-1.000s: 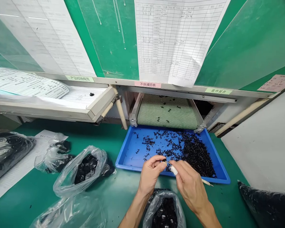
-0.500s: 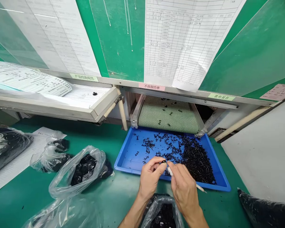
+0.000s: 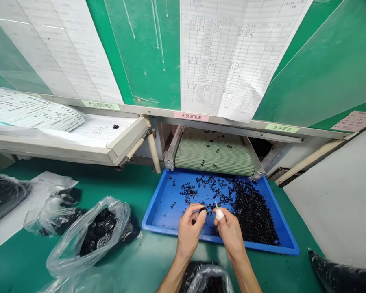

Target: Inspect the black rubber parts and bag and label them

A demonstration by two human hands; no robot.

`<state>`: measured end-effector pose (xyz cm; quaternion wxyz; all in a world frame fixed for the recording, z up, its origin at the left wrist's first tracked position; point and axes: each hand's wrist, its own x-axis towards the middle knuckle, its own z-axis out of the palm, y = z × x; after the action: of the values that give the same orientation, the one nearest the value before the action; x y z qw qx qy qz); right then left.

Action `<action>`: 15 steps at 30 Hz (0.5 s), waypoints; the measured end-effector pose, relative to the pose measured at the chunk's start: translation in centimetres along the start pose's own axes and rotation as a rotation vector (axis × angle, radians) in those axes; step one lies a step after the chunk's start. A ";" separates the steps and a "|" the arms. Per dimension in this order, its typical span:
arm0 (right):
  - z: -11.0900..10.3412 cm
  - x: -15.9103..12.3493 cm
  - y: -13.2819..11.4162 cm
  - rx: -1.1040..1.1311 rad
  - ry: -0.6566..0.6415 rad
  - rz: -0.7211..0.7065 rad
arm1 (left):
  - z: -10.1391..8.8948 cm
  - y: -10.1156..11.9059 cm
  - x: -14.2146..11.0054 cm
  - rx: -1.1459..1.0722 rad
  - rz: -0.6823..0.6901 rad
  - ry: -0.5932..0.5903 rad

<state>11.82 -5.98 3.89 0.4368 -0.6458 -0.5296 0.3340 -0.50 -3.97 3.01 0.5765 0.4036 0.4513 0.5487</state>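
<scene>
We pinch a small black part (image 3: 203, 209) above a bright blue plastic tray (image 3: 161, 215).
Our left hand (image 3: 189, 232) nips it shut; our right hand (image 3: 230, 234) grips a thin white-taped stick (image 3: 219, 213). The tray sits under the green mesh belt (image 3: 232, 162), catching loose black parts (image 3: 253, 215).

Place: you're at an inspection station on a factory line.
Worktop: a green bench mat (image 3: 152, 191) runs under your work.
Machine: a mesh conveyor belt (image 3: 214, 152) ends over a blue plastic tray (image 3: 149, 221) heaped with small black parts (image 3: 253, 215).
Wall: printed record sheets (image 3: 232, 57) hang on green panels (image 3: 143, 53) above you.
Stock: clear plastic bags (image 3: 79, 240) of black parts lie on the bench.
</scene>
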 end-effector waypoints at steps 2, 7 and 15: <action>-1.1 1.6 0.5 -0.147 -0.015 -0.055 | -0.5 -0.3 0.7 -0.086 -0.127 -0.019; -4.5 8.7 -1.3 -0.528 0.099 -0.306 | -1.3 -0.5 2.4 -0.258 -0.334 -0.062; -3.9 23.8 -6.5 -0.727 0.141 -0.440 | -1.0 -0.8 2.9 -0.283 -0.396 -0.077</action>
<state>17.87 16.83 12.19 0.2768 -0.6507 -0.7068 -0.0203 -1.25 -1.12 1.76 0.7404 0.2432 0.4180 0.4668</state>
